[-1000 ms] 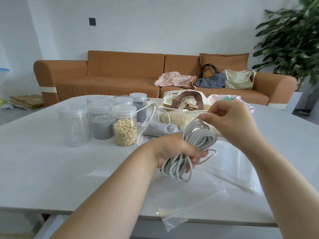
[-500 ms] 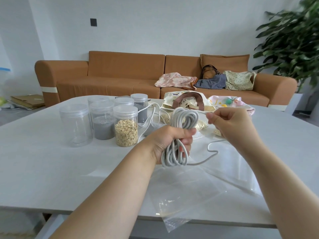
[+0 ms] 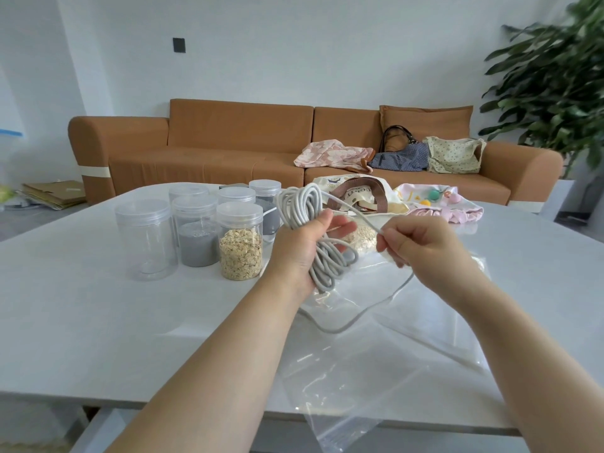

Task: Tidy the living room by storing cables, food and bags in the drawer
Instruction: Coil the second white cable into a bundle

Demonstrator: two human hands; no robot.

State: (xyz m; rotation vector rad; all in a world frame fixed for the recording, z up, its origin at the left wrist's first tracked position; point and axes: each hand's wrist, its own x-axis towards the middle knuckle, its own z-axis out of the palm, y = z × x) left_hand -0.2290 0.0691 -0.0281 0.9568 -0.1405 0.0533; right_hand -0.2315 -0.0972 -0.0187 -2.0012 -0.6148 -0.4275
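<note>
We see two bare forearms, no sleeves, and no rings or watches on our hands: left hand (image 3: pixel 302 250), right hand (image 3: pixel 425 246).

Cable (image 3: pixel 322 256): grey, matt, rubbery.
Jars (image 3: pixel 240 240): clear glossy plastic.
Table (image 3: pixel 98 322): smooth white, faint sheen.
Bag at 5 o'clock (image 3: pixel 376 371): thin glossy film.
Sofa (image 3: pixel 228 142): matt cloth.

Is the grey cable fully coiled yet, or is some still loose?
Partly coiled: the left hand holds the cable loops, while the right hand pinches a loose strand.
</note>
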